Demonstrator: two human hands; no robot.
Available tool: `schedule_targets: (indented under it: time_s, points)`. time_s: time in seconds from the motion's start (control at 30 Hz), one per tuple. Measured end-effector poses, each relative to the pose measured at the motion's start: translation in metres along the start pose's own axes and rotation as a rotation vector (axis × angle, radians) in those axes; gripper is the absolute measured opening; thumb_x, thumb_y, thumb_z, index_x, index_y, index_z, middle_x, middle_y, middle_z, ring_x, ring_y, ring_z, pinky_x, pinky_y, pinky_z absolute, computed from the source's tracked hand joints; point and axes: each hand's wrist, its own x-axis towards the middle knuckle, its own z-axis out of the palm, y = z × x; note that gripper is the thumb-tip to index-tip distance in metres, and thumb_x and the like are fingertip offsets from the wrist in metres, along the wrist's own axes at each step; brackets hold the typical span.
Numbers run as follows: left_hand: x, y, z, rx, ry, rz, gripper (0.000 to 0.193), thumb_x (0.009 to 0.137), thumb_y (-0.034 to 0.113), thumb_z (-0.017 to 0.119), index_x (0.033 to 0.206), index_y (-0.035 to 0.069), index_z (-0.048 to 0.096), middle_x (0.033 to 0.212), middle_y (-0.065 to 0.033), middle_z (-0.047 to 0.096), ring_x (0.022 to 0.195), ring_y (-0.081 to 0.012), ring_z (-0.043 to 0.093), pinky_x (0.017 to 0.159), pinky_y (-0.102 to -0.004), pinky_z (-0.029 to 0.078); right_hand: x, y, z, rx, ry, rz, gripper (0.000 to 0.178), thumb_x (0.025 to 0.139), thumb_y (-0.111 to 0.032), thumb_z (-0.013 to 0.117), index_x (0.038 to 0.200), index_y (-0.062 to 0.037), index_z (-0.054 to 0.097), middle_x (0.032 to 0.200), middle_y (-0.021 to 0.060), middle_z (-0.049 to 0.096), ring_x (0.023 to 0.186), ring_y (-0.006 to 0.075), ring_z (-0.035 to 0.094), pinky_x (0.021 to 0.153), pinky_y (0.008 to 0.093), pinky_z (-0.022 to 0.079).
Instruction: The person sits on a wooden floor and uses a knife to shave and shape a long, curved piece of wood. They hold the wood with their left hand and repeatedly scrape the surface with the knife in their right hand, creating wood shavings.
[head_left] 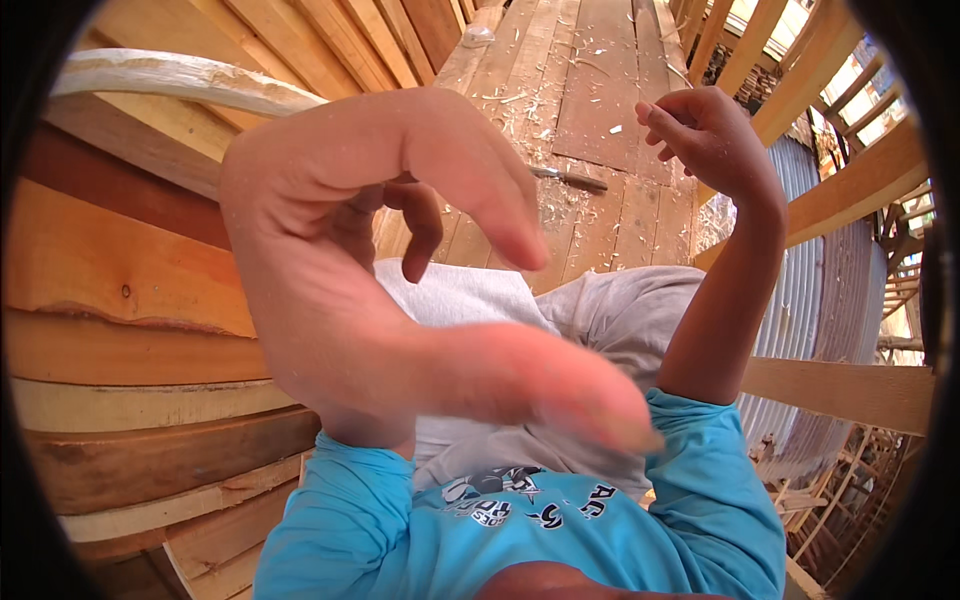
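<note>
Close to the camera, my left hand [330,250] fills the middle of the view. Its thumb and forefinger curve apart, with a gap between them and nothing held. My right hand [705,140] is raised farther off on the right, bent at the wrist. Its fingers are loosely bent with small gaps, and no object shows in them. On the plank floor between the hands lies a knife-like tool with a brown handle [582,181]; my left hand partly hides its metal end. A pale, curved strip of peeled wood [180,78] runs behind my left hand.
Wood shavings lie scattered over the plank floor [600,110]. Stacked boards [130,280] line the left side. On the right are wooden rails [850,395] and corrugated metal sheets [810,300]. My legs in grey trousers [620,305] lie below the hands.
</note>
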Motion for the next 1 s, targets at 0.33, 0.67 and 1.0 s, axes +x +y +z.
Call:
schedule_targets:
  time_s: [0.33, 0.67, 1.0]
  points:
    - [0.039, -0.045, 0.077, -0.776, -0.074, 0.193, 0.039, 0.073, 0.033, 0.086, 0.076, 0.002, 0.064, 0.079, -0.0112, 0.062, 0.069, -0.0169, 0.066, 0.066, -0.0259, 0.057, 0.004, 0.099, 0.053, -0.176, -0.358, 0.363, 0.04, 0.093, -0.034, 0.06, 0.087, 0.0041, 0.071, 0.067, 0.0121, 0.067, 0.056, 0.0191, 0.065, 0.051, 0.0321, 0.052]
    - [0.025, -0.022, 0.061, -0.302, 0.089, -0.231, 0.033, 0.073, 0.031, 0.083, 0.076, 0.003, 0.066, 0.076, -0.0063, 0.065, 0.069, -0.0135, 0.064, 0.06, -0.0253, 0.051, 0.032, 0.088, 0.093, -0.169, -0.518, 0.401, 0.037, 0.091, -0.034, 0.063, 0.093, 0.0017, 0.072, 0.071, 0.0128, 0.069, 0.062, 0.0213, 0.067, 0.054, 0.0356, 0.054]
    - [-0.015, -0.198, 0.036, 0.153, -0.534, -0.67, 0.02, 0.09, 0.018, 0.065, 0.099, 0.001, 0.067, 0.087, -0.0108, 0.069, 0.08, -0.0169, 0.066, 0.071, -0.0317, 0.054, 0.049, 0.162, 0.195, -0.372, -0.483, 0.273, 0.037, 0.082, -0.017, 0.059, 0.115, -0.0009, 0.065, 0.112, 0.0229, 0.067, 0.105, 0.0359, 0.065, 0.088, 0.0449, 0.052]
